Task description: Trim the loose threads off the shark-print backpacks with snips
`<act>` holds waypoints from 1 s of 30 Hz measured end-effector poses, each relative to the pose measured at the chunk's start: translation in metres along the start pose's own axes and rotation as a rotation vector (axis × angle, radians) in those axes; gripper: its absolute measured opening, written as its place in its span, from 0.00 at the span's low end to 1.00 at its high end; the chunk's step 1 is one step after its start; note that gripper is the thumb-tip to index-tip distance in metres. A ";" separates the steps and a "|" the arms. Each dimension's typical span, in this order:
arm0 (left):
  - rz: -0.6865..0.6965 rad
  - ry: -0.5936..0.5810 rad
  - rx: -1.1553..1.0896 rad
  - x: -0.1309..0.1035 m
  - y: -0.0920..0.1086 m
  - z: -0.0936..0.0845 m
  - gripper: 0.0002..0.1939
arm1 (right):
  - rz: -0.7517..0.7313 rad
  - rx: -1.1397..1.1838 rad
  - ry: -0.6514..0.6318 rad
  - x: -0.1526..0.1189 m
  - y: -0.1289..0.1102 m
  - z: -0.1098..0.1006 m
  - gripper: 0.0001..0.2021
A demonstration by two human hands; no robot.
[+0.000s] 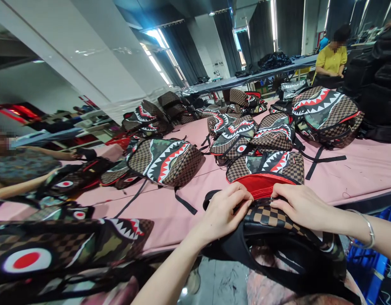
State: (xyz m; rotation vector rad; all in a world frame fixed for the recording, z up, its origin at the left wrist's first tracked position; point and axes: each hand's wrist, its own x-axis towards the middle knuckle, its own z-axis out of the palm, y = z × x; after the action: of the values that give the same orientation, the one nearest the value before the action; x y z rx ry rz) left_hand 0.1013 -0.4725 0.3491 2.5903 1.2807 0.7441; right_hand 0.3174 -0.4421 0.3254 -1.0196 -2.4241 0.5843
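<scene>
At the bottom of the frame, closest to the lens, the person's left forearm runs up from the lower edge to the left hand (225, 209), whose fingers curl down onto the top edge of a backpack (271, 220) in the lower centre. The right hand (301, 203) lies just beside it, fingers pressed on the same edge, a silver bracelet (368, 231) on the wrist. Both hands grip the brown checkered fabric where the red lining (262, 186) shows in the opening; the fingertips are tucked under, so how tightly they pinch is hard to tell. The backpack's lower part hangs over the edge of the pink table (357, 173), and its black straps drop out of sight.

At lower left another backpack (65, 250) with shark teeth and a red-and-white eye is cut off by the frame edge. More backpacks of the same pattern lie across the middle of the table, one large one (166, 161) left of centre, a pile (246, 135) behind the hands and one (325, 112) at upper right.

At left, a person's arm (30, 182) reaches in, mostly cropped. In the upper right a person in a yellow top (331, 59) sits at a far table. No readable writing or labels show anywhere.
</scene>
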 end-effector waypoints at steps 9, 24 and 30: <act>-0.181 0.551 -0.074 0.004 -0.008 0.024 0.04 | -0.034 0.167 0.122 -0.008 0.003 0.003 0.07; -0.415 0.706 -0.634 -0.003 -0.045 0.047 0.21 | -0.263 0.116 0.575 -0.064 0.154 -0.024 0.09; -0.422 0.380 -0.800 0.019 -0.048 0.093 0.26 | -0.173 0.270 0.602 -0.088 0.180 -0.031 0.07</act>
State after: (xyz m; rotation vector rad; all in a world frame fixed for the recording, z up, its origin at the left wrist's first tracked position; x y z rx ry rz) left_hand 0.1234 -0.4208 0.2588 1.5391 1.2075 1.3454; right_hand 0.4891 -0.3859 0.2336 -0.7300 -1.8215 0.4470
